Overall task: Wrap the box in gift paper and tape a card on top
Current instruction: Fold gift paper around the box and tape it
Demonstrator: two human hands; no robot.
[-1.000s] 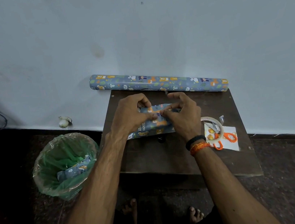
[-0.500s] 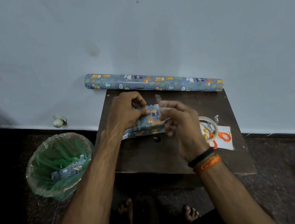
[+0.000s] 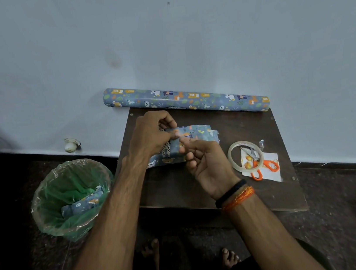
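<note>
The left hand (image 3: 149,136) is covering the near-left part of the box (image 3: 197,135), so the paper fold under its fingers is not showing. The right hand (image 3: 204,165) is hiding the box's near-right corner; whether it is pinching anything is too blurred to tell. The tape roll (image 3: 245,156) is overlapping the scissors' (image 3: 266,166) blades and part of the card (image 3: 272,167).

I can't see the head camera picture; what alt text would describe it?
Two hands work on a box wrapped in animal-print paper on a small dark table: the left hand holds it down, the right hand hovers with curled fingers. A paper roll, tape ring and orange scissors lie nearby.
</note>
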